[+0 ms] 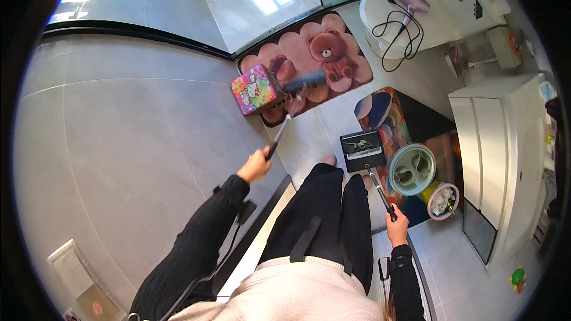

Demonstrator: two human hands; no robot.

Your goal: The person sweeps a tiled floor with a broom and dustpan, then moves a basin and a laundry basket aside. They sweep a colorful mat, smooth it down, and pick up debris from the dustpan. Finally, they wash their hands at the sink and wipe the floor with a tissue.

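My left hand (pixel 256 164) is closed round the black grip of a broom (pixel 306 81). Its grey-blue bristles rest over the brown bear-patterned mat (pixel 351 53), beside a colourful box-shaped stool (pixel 256 90). In my right hand (pixel 397 226) is the black grip of a long-handled dustpan (pixel 352 165). The black pan sits on the floor before my feet, partly against a multicoloured mat (pixel 389 122). Green leafy scraps (pixel 361 144) lie inside the pan, above its pale comb-like teeth.
On the right stand a pale green round bucket (pixel 411 192), a small bin with crumpled white paper (pixel 450 214) and a white cabinet (pixel 493 172). A purple hair dryer (pixel 407 0) with a black cord lies on the toilet lid (pixel 375 15). A glass partition edge (pixel 137 34) runs behind.
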